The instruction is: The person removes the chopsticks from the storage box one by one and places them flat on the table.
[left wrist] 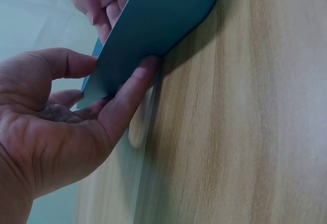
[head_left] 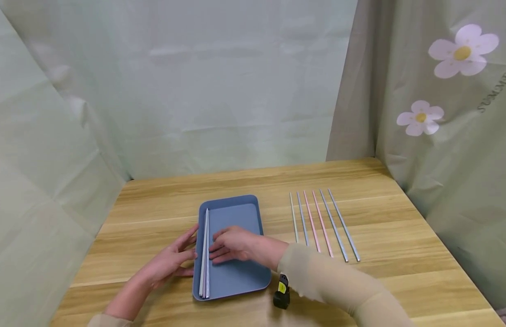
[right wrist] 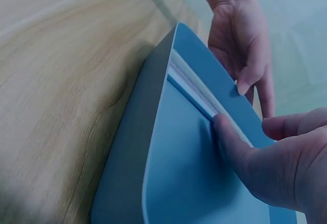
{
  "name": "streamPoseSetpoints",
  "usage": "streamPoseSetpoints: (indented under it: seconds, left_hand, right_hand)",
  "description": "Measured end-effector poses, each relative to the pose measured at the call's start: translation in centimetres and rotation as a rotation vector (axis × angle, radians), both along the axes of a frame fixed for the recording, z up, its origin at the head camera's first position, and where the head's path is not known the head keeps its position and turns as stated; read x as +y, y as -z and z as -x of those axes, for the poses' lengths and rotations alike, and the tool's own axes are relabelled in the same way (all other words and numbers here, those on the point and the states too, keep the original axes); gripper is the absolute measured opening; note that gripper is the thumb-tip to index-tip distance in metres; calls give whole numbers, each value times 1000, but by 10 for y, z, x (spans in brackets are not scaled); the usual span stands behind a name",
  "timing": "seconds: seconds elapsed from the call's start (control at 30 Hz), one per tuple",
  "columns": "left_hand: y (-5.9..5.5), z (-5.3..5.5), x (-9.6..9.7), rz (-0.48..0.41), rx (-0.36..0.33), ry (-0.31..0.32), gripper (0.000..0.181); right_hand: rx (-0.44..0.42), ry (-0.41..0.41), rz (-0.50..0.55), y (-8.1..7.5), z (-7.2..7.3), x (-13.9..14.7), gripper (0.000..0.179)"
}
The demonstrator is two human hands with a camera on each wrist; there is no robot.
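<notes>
A blue rectangular tray [head_left: 244, 274] lies on the wooden table, with a small bundle of metallic chopsticks [head_left: 205, 259] lengthwise along its left wall. My left hand [head_left: 173, 261] is at the tray's left side, fingers spread; in the left wrist view its thumb meets the rim and a fingertip touches the outer wall low down. Reaching in from the right, my right hand [head_left: 234, 245] has its fingers extended beside the bundle. The right wrist view shows one fingertip of it against the chopsticks [right wrist: 196, 89], which lean close to the wall.
Right of the tray, several chopsticks lie spaced in a row: a pale one [head_left: 293, 217], pink ones [head_left: 311, 221] and blue ones [head_left: 344, 225]. A small black device with a yellow label [head_left: 282, 293] is by my right sleeve. Fabric curtains [head_left: 236, 91] surround the table [head_left: 154, 200].
</notes>
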State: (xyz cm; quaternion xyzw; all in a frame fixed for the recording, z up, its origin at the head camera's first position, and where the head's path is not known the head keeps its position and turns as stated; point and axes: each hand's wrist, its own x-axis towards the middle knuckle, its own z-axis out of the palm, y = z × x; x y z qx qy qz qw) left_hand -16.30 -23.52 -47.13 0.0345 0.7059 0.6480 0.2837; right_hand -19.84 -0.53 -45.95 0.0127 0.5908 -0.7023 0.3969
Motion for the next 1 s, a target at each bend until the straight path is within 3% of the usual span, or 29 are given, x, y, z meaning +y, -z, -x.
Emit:
streamPoseSetpoints:
  seconds: [0.43, 0.7, 1.0]
  left_hand:
    - [0, 0, 0, -11, -7, 14, 84]
    - [-2, 0, 1, -9, -7, 22, 82]
    - [-2, 0, 1, -16, -17, 21, 82]
  right_hand:
    - [169, 53, -193, 9, -5, -21, 35]
    - [259, 31, -267, 10, -2, -26, 29]
    - [286, 31, -310, 14, 3, -31, 17]
